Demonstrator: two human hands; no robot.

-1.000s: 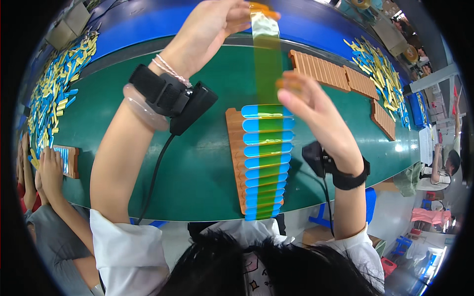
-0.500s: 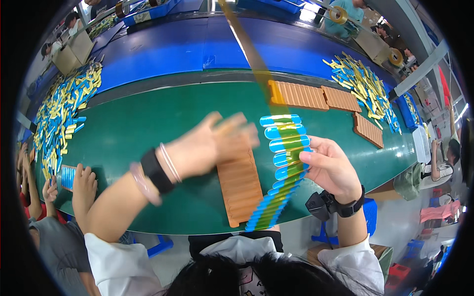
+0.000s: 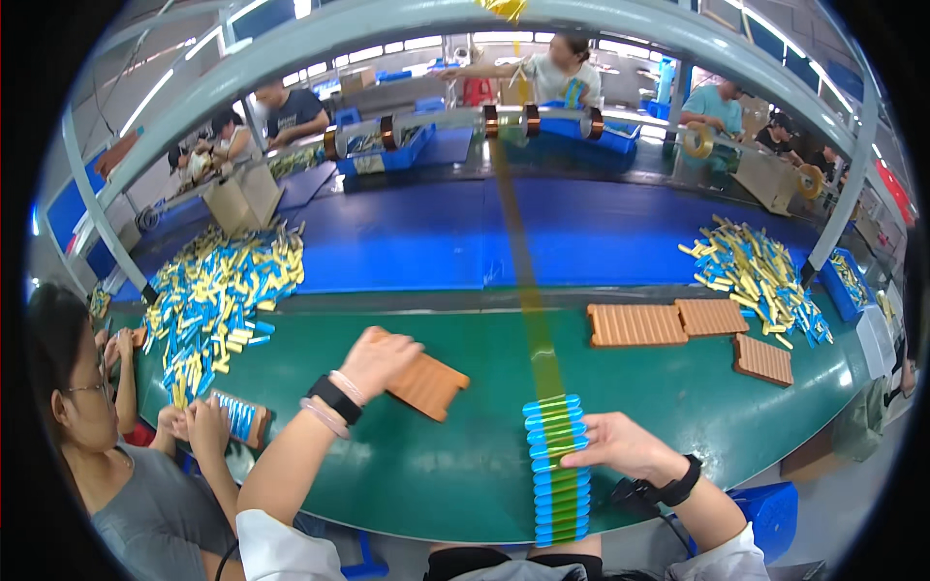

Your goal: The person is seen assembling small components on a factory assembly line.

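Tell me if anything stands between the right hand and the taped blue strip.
Nothing visible: the right hand holds the taped blue strip by its right edge. A brown grooved tray sits left, under the left hand.

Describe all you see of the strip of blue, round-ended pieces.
The strip of blue, round-ended pieces looks like glossy plastic: narrow pieces side by side, joined across their middles by translucent yellow tape that appears green there. It runs toward the person, its near end at the edge of the green tabletop; tape continues past its far end. The right hand pinches its right side.
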